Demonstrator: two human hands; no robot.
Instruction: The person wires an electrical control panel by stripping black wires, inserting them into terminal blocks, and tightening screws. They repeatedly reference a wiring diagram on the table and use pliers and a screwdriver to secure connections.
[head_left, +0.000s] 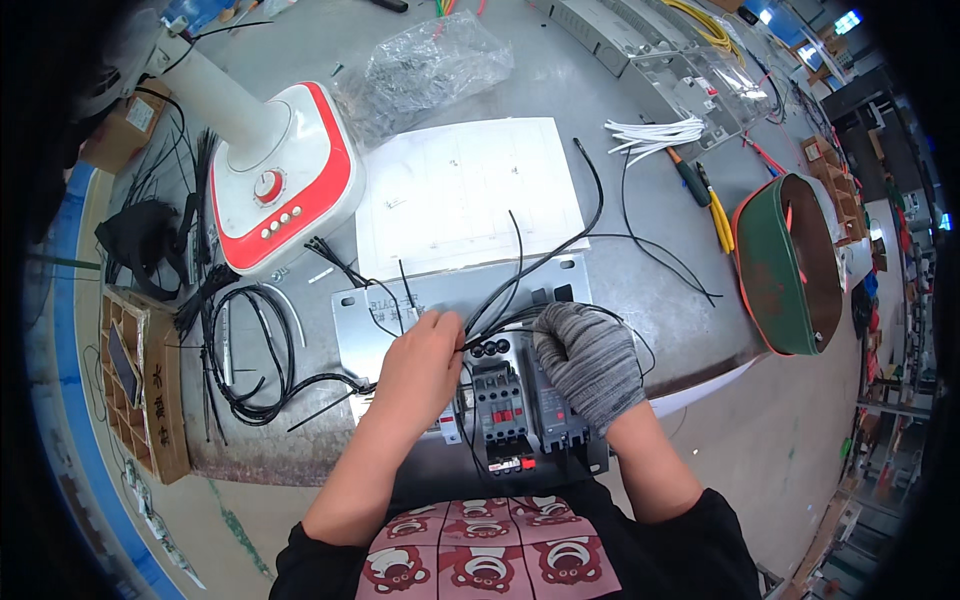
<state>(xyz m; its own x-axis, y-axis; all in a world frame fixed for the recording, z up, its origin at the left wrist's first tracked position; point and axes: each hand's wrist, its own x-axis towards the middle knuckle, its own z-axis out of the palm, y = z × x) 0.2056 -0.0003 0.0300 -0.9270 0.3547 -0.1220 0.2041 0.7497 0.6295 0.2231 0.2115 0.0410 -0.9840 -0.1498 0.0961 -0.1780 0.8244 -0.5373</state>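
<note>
A bundle of black wires (500, 325) runs across a silver metal mounting plate (358, 343). My bare left hand (420, 365) is closed on the wires, its fingertips pinching them near the middle of the plate. Grey knit covers my right hand (592, 362), which curls shut around the same bundle farther right. Just below the wires, a black contactor (500, 405) is mounted on the plate. Beside it stands a second black electrical device (553, 412), partly beneath my gloved hand. The wire ends near my fingers are partly hidden.
Beyond the plate lies a white paper sheet (465, 195). A red-and-white fan base (340, 190) stands left, near coiled black cable (235, 395) and a wooden compartment box (165, 400). To the right are a green bin (770, 265), a screwdriver (688, 180) and white cable ties (655, 133).
</note>
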